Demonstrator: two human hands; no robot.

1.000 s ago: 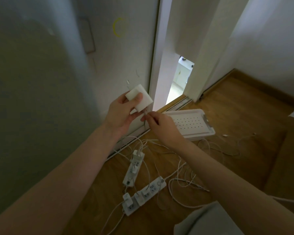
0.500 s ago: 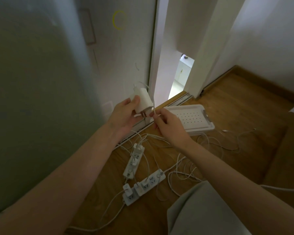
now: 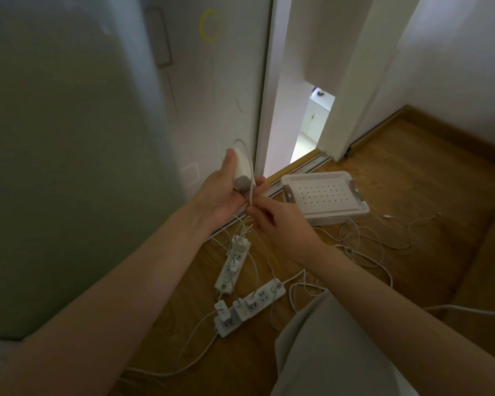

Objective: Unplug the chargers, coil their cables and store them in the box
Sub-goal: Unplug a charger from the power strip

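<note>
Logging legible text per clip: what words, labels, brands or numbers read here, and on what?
No readable text.
Power strips: marks by the sockets, too small and blurred.
Charger in the left hand: no print shows.
Yellow ring on the wall: no letters.

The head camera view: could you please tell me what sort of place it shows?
Probably a room in a home: a wooden floor, a sliding-door track opening onto another room, and power strips lying on the floor near a white plastic box.

Head cam (wide-angle) looks fwd/down, close, toward box (image 3: 317,176).
</note>
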